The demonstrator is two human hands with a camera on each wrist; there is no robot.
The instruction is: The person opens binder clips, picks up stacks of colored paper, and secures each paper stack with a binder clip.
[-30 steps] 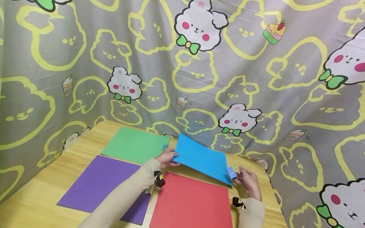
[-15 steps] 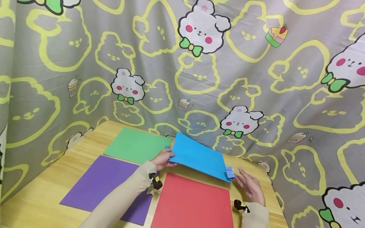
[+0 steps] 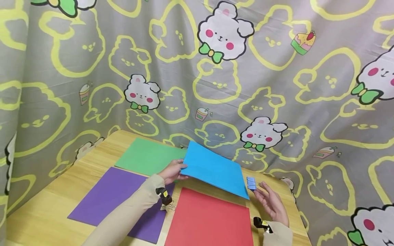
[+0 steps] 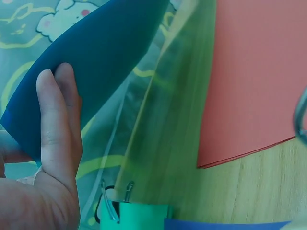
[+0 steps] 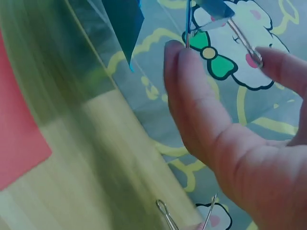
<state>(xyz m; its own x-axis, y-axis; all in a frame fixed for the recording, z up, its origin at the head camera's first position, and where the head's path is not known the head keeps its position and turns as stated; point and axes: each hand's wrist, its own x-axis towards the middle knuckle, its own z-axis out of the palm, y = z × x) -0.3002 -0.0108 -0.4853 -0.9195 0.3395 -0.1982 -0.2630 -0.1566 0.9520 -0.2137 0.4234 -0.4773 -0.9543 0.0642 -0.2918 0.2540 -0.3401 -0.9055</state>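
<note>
My left hand point(image 3: 173, 172) holds a blue sheet stack point(image 3: 213, 167) by its left edge, raised off the table and tilted. In the left wrist view, two fingers point(image 4: 53, 110) lie along the near face of the blue sheets, with the thumb side partly hidden behind them. At the right, my right hand point(image 3: 273, 202) pinches a blue binder clip point(image 3: 251, 183) by its wire handles. A small gap separates that clip from the right edge of the blue sheets. The right wrist view shows the thumb on one wire handle point(image 5: 247, 43) and fingertips on the other.
Red sheets point(image 3: 210, 218) lie in front, purple sheets point(image 3: 107, 194) at left and green sheets point(image 3: 147, 153) behind them on the wooden table point(image 3: 40, 208). A pale clip point(image 3: 168, 206) sits by the purple sheets' right edge. A patterned curtain point(image 3: 172, 75) hangs behind.
The binder clip has come away from the right edge of the blue sheets, moving right with my right hand. My left hand and the blue sheets have shifted slightly left.
</note>
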